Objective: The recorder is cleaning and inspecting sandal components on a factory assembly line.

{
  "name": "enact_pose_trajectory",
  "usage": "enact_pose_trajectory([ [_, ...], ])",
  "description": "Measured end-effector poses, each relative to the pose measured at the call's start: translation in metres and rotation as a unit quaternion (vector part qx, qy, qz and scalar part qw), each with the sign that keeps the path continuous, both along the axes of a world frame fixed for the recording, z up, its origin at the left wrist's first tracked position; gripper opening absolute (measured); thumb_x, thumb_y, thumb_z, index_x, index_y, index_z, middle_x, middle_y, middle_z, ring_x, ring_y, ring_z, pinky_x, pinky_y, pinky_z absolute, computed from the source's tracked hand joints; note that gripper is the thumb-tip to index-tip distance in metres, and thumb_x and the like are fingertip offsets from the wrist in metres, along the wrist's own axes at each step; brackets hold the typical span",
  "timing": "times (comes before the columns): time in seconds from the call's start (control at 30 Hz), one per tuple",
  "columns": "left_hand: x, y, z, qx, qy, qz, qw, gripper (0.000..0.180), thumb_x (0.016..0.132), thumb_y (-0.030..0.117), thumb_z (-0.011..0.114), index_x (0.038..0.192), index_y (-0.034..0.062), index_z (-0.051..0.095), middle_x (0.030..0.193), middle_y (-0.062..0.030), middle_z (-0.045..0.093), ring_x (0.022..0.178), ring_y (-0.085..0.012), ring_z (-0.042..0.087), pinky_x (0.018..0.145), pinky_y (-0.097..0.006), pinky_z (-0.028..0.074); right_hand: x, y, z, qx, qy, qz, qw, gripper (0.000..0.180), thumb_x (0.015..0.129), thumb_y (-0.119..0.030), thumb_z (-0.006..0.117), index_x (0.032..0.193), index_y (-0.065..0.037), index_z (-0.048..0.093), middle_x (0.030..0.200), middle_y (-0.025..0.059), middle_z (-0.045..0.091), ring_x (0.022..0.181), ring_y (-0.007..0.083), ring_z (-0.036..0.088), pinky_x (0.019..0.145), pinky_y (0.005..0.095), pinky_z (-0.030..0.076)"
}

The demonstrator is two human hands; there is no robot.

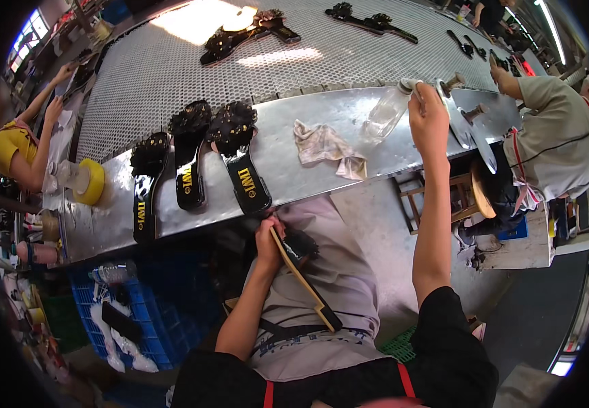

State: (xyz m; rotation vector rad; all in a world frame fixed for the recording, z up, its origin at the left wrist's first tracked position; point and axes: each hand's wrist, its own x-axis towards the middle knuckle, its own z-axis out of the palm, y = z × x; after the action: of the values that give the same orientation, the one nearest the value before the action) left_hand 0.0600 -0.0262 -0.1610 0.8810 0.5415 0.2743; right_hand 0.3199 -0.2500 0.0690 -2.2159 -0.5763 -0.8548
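My left hand (269,239) is closed around a black slide sandal (310,289), held over my lap with its tan sole edge showing; its dark upper is partly in shadow. At the far right of the metal ledge, my right hand (430,117) has its fingers closed at the capped neck of a clear plastic bottle (385,114), which leans over the ledge. Left of the bottle lies a crumpled, stained cloth (328,149). Three black sandals with ruffled, gold-flecked uppers rest on the ledge: one left (146,187), one middle (189,156), one right (241,160).
Beyond the metal ledge (281,126), a mesh conveyor (158,75) carries more black sandals (250,37). A yellow tape roll (91,181) sits at left above a blue crate (127,313). Metal plates (456,119) and a wooden stool (468,194) stand right. Co-workers are on both sides.
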Motion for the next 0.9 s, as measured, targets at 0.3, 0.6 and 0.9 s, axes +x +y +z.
enact_pose_trajectory([
  [0.3, 0.011, 0.003, 0.008, 0.037, -0.021, -0.011, 0.999, 0.041, 0.096, 0.037, 0.053, 0.067, 0.0076, 0.053, 0.061, -0.0041, 0.051, 0.058, -0.0139, 0.049, 0.057, -0.028, 0.039, 0.018, 0.008, -0.017, -0.057, -0.029, -0.059, 0.996, 0.041, 0.094, -0.037, 0.070, 0.109, 0.000, 0.059, 0.101, 0.0183, 0.066, 0.088, 0.0350, 0.063, 0.083, 0.0400, 0.050],
  [0.6, 0.010, 0.008, 0.008, -0.014, -0.002, -0.014, 1.000, 0.036, 0.095, 0.031, 0.052, 0.070, 0.0057, 0.054, 0.063, -0.0059, 0.053, 0.060, -0.0158, 0.052, 0.059, -0.030, 0.041, 0.065, -0.038, -0.029, 0.343, 0.106, -0.052, 0.932, 0.032, 0.100, -0.024, 0.063, 0.107, 0.002, 0.048, 0.095, 0.0165, 0.054, 0.072, 0.0245, 0.052, 0.074, 0.0403, 0.049],
  [0.9, 0.014, 0.002, 0.016, 0.011, -0.034, -0.010, 0.999, 0.031, 0.093, 0.028, 0.052, 0.069, 0.0088, 0.050, 0.065, -0.0030, 0.047, 0.063, -0.0150, 0.048, 0.062, -0.031, 0.041, 0.113, -0.085, 0.002, 0.379, 0.159, 0.036, 0.911, 0.013, 0.095, -0.005, 0.066, 0.101, 0.001, 0.056, 0.082, 0.0098, 0.061, 0.065, 0.0188, 0.056, 0.070, 0.0347, 0.050],
])
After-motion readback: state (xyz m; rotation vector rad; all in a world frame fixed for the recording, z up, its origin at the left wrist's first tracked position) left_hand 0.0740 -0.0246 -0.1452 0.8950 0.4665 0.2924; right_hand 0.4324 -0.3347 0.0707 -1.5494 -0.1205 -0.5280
